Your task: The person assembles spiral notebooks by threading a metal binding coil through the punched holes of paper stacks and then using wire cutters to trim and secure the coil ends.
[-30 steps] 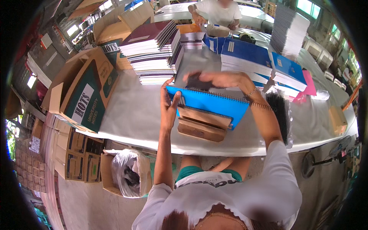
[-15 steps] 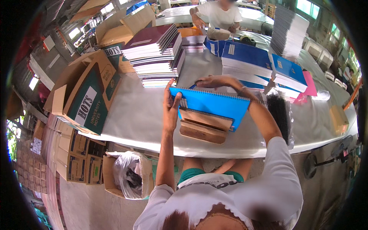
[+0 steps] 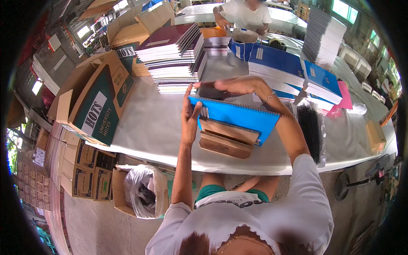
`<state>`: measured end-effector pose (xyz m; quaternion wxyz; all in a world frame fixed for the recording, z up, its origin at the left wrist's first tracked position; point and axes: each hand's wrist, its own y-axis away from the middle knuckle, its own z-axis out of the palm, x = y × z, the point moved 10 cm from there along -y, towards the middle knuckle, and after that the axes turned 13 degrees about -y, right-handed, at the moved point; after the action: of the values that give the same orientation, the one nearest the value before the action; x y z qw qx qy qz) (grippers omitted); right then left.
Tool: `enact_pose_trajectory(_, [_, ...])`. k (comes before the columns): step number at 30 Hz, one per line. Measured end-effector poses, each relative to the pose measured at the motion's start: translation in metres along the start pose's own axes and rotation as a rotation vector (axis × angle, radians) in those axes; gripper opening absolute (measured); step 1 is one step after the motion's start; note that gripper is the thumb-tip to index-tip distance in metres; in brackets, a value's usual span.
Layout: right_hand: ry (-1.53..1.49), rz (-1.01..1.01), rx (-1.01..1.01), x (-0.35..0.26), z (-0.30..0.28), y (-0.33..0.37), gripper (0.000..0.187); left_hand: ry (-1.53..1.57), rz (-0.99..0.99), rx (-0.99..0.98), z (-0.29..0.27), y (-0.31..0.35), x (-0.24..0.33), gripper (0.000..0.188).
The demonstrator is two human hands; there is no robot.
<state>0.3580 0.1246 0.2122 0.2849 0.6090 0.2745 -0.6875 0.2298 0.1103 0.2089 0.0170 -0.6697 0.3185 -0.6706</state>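
A blue notebook (image 3: 242, 115) with a black spiral along its top edge leans tilted at a brown wooden stand (image 3: 225, 145) on the table in front of me. My left hand (image 3: 190, 108) grips its left end, thumb on the blue cover and fingers behind. Just beyond the spiral edge, my right hand (image 3: 238, 85) reaches across toward the left with its wrist bent. A blurred dark patch (image 3: 208, 90) lies at its fingertips; what it is I cannot make out. Motion smears those fingers.
Maroon-topped notebooks (image 3: 170, 36) stand stacked at the back left, near open cartons (image 3: 102, 100). To the right are dark blue notebooks (image 3: 276, 61), lighter blue ones (image 3: 321, 78), a tall stack (image 3: 324, 36) and black spiral coils (image 3: 309, 131) in plastic. A person (image 3: 244, 15) works across the table.
My right hand has shifted slightly left and up along the spiral edge, and a dark blur now shows at its fingertips. My left hand keeps its grip on the notebook.
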Motion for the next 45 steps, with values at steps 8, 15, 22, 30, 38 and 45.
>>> enact_pose_trajectory(8, [-0.043,-0.018,0.203,-0.006,-0.004,0.001,0.078,0.073,-0.011,-0.019,0.002,0.002,0.000,0.061])
enact_pose_trajectory(15, [0.109,0.148,0.269,0.004,0.013,0.001,0.073,0.067,-0.011,-0.021,-0.005,0.003,0.004,0.062])
enact_pose_trajectory(22, [0.104,-0.092,0.577,0.018,-0.010,0.089,0.060,0.048,0.023,0.149,-0.006,0.009,-0.011,0.034])
enact_pose_trajectory(30, [1.151,0.347,1.714,0.103,0.053,0.272,0.049,-0.012,-0.073,0.361,-0.004,0.074,0.004,0.033])
enact_pose_trajectory(38, [1.187,0.349,1.805,0.140,0.097,0.297,0.051,0.026,-0.113,0.177,0.001,0.064,0.011,0.035])
enact_pose_trajectory(45, [0.379,-0.144,1.639,0.090,0.014,0.293,0.022,-0.080,-0.068,0.210,-0.013,0.063,0.020,0.031])
